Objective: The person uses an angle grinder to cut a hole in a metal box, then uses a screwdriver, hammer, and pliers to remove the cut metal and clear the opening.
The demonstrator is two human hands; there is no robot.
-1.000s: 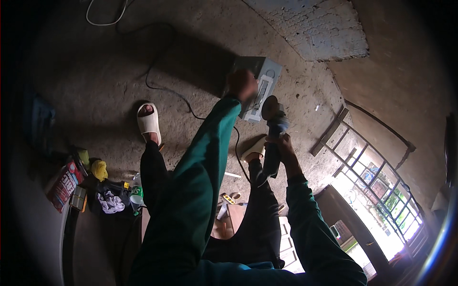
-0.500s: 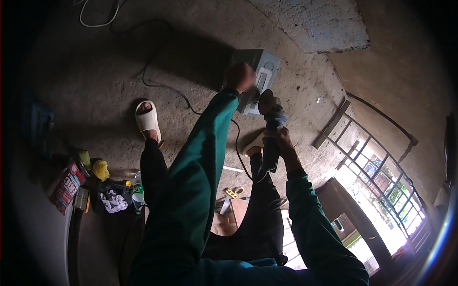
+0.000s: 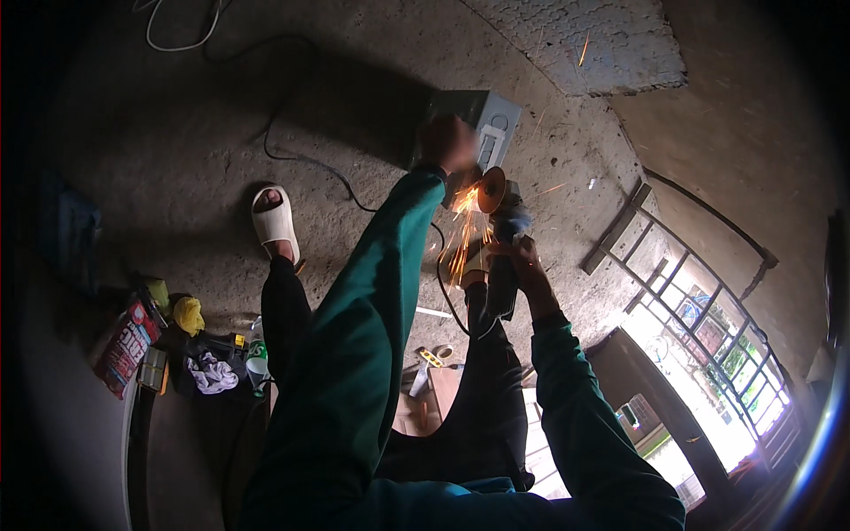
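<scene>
My left hand (image 3: 447, 144) is blurred against the grey metal box (image 3: 498, 108) on the floor, covering part of its upper face; its fingers cannot be made out. My right hand (image 3: 529, 267) is wrapped round the body of an angle grinder (image 3: 503, 288). The grinder's round disc (image 3: 492, 190) stands at the near edge of the box, just right of my left wrist. Orange sparks (image 3: 462, 234) spray from there, mostly down towards my right foot. The exact contact point is hidden by glare and shadow.
A dark power cord (image 3: 305, 161) crosses the rough floor and passes under my left arm. My left foot wears a cream slide (image 3: 271, 221). Bags and a bottle (image 3: 256, 363) lie at lower left. A metal grille (image 3: 686, 288) stands right, and a rough slab (image 3: 593, 53) lies beyond the box.
Sparks now fly from the grinder's disc, where none showed before. The disc has turned slightly and glows orange in their light. Both hands have kept nearly the same place.
</scene>
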